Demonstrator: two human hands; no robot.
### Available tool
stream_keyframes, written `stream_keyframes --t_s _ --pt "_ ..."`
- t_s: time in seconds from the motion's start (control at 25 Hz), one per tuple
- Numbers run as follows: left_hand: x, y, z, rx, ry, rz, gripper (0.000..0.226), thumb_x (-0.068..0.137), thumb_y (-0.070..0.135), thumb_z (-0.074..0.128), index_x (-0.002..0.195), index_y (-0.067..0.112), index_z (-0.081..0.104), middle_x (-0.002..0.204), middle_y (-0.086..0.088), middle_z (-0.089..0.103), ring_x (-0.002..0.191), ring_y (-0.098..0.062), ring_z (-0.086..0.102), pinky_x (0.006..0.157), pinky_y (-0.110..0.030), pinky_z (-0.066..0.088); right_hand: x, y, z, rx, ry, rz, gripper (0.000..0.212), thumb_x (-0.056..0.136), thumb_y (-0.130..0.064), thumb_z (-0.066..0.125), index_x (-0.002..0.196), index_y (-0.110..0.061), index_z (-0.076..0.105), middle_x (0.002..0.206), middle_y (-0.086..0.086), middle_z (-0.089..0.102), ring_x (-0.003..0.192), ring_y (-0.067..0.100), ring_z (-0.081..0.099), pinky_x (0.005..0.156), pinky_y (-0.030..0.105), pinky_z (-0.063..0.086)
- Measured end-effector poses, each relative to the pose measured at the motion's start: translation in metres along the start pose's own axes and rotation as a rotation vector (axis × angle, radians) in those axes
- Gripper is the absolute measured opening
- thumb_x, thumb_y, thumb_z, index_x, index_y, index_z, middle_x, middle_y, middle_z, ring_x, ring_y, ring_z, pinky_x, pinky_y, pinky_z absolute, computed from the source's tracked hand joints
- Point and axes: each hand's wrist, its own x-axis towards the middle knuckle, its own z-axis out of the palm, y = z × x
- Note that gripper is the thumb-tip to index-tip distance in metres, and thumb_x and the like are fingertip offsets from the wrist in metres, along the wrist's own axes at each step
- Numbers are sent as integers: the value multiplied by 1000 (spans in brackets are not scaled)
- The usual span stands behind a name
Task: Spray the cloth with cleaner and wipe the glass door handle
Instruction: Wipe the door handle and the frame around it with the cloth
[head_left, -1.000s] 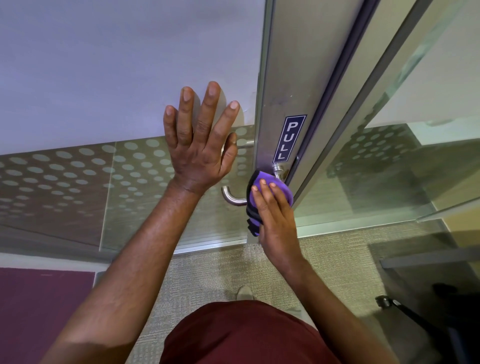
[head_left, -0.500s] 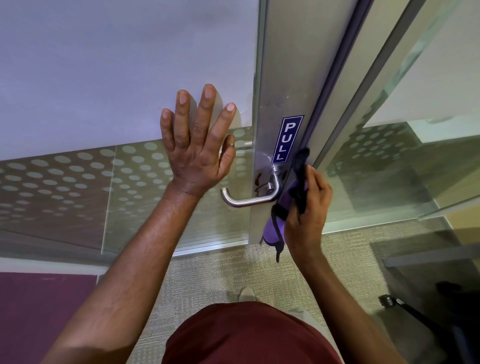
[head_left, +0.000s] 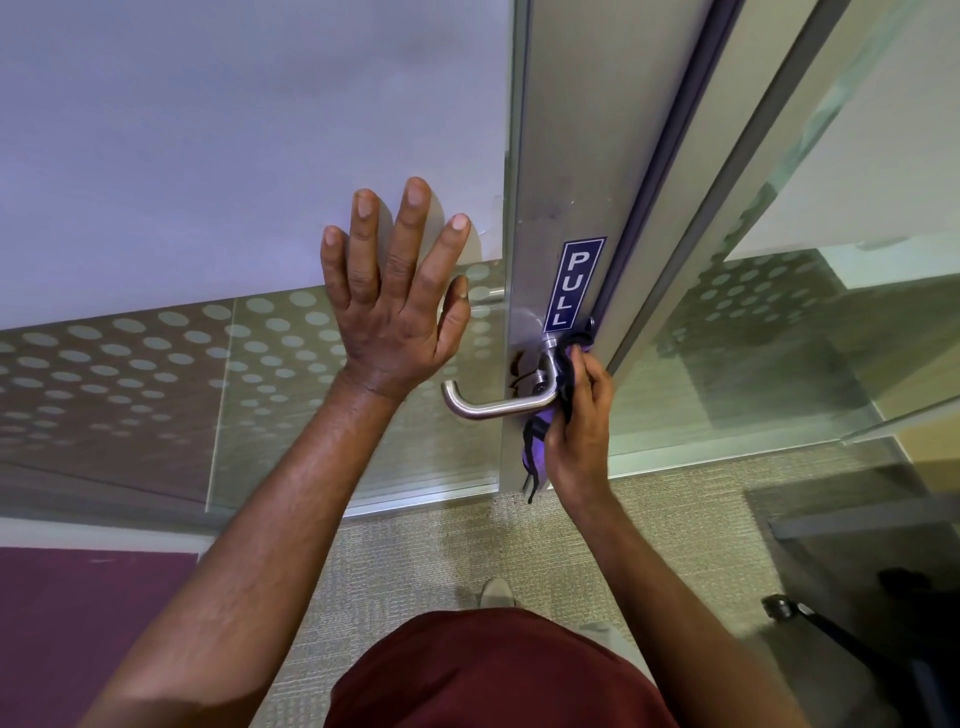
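Left hand (head_left: 395, 317) splayed on glass; right hand (head_left: 576, 421) presses cloth (head_left: 537, 447) against handle (head_left: 498, 405).

A single wide-angle view from a head-worn camera looks forward and steeply down, close to a frosted, dotted glass door (head_left: 156, 364) with a brushed metal frame (head_left: 561, 156). Both bare forearms reach up from the bottom edge into the middle of the frame. The wearer's dark red top (head_left: 493, 670) fills the bottom centre, above beige carpet (head_left: 415, 561). Straight lines bow outward toward the edges.
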Motion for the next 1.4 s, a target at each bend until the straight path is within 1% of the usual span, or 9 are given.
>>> stream_keyframes --t_s 0.2,0.4,0.48,0.6,0.84,1.04,1.12,1.24,1.4 --pt "2 0 -1 -10 -3 1 52 101 35 49 151 23 42 174 5 1 160 -23 -3 129 -45 1 -3 1 7 33 70 31 65 94 17 49 154 -6 40 134 5 38 128 -2 45 115 17 35" --pt "1 0 -2 -21 -13 -2 52 102 35 48 152 23 43 174 5 1 160 -23 -3 129 -45 0 -10 10 11 -161 61 176 66 97 1 55 155 -28 42 117 0 44 103 12 45 88 0 37" --pt "2 0 -3 -18 -16 -2 52 102 36 47 152 23 42 174 5 0 160 -23 -3 129 -45 0 -11 8 11 -37 -28 248 63 98 5 52 154 -23 44 117 0 43 95 7 51 84 7 42" --pt "2 1 -4 -28 -22 -10 51 103 36 47 152 24 42 173 6 0 160 -22 -3 129 -44 0 -9 -4 4 123 5 285 65 94 20 46 150 -13 51 126 5 49 109 -10 55 101 10 43" --pt "2 1 -5 -32 -29 -15 51 103 35 49 152 24 42 173 6 -2 160 -22 -4 129 -44 0 2 -18 -12 284 124 235 78 79 27 41 142 -15 59 140 8 62 136 19 56 118 43 42" --pt "2 1 -4 -38 -26 -15 51 103 36 47 152 24 42 173 6 -3 160 -22 -5 129 -44 0 11 -24 -12 57 111 17 75 78 29 43 144 -3 55 139 14 53 132 12 52 114 28 43" --pt "1 1 -4 -34 -25 -12 51 103 37 46 152 24 42 173 6 -3 160 -22 -5 129 -44 -1 7 -21 -6 114 79 43 70 82 31 40 145 0 51 130 16 46 110 -13 51 93 9 50" --pt "1 0 -3 -29 -21 -10 51 103 36 48 152 23 42 173 6 -1 160 -22 -4 130 -44 0 -2 -8 2 71 69 154 70 87 27 38 146 -7 52 124 7 46 102 -8 53 86 6 49" --pt "1 0 -2 -25 -18 -20 51 102 34 50 151 23 43 170 -1 21 160 -22 -4 129 -44 1 -11 26 10 60 -6 401 18 95 4 58 105 -9 66 93 -6 60 81 -4 58 83 15 49"
